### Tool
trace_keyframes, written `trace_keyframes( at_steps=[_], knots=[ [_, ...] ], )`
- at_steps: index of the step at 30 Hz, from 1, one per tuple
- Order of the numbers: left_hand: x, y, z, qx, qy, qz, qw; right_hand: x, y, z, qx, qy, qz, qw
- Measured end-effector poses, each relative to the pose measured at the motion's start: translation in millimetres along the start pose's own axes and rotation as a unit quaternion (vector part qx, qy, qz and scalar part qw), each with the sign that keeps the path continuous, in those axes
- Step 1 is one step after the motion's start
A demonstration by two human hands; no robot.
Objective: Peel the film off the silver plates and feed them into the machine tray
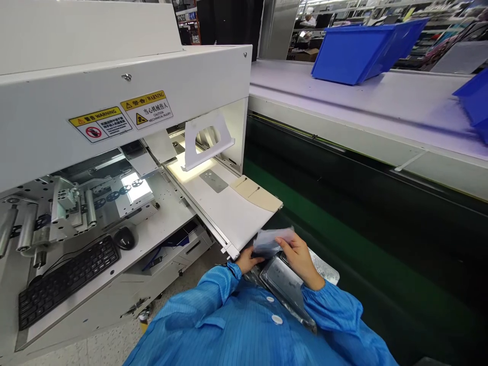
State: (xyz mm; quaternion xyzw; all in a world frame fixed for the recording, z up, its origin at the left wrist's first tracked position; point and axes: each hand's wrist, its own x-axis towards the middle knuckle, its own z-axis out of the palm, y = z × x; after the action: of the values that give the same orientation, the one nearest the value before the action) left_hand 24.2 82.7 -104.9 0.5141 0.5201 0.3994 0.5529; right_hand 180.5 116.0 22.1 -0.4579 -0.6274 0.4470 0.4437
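While my right hand (299, 258) pinches the film (267, 241), I'd want my left hand (247, 260), whose grip I can't make out, light against creasing.

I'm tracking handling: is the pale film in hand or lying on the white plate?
In hand: the right hand grips the pale film near its right end, with the left hand at its lower left.

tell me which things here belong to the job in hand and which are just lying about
Likely part of the job:
pale film, pinched in the right hand, left hand at its edge
plastic packaging below the hands
white board beside the left hand

Apparently just lying about:
keyboard
mouse
blue bins
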Motion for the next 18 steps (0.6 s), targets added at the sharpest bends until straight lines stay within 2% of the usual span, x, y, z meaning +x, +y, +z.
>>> trace_keyframes(
  at_steps=[6, 8, 13, 18],
  knots=[
    [1.8, 0.7, 2.1, -0.008, 0.008, -0.004, 1.000, 0.7, -10.3, 2.2, 0.016, 0.014, -0.007, 1.000],
    [2.6, -0.3, 2.5, -0.013, 0.012, -0.007, 1.000, 0.8, -9.8, 1.9, 0.026, 0.036, -0.008, 0.999],
    [4.6, -4.8, 2.8, -0.028, 0.016, -0.014, 0.999, 8.4, -11.1, -11.8, 0.071, 0.179, -0.020, 0.981],
    [6.5, -10.0, 1.8, -0.026, 0.032, -0.040, 0.998, 13.2, -16.9, -44.0, 0.096, 0.303, -0.031, 0.948]
  ],
)
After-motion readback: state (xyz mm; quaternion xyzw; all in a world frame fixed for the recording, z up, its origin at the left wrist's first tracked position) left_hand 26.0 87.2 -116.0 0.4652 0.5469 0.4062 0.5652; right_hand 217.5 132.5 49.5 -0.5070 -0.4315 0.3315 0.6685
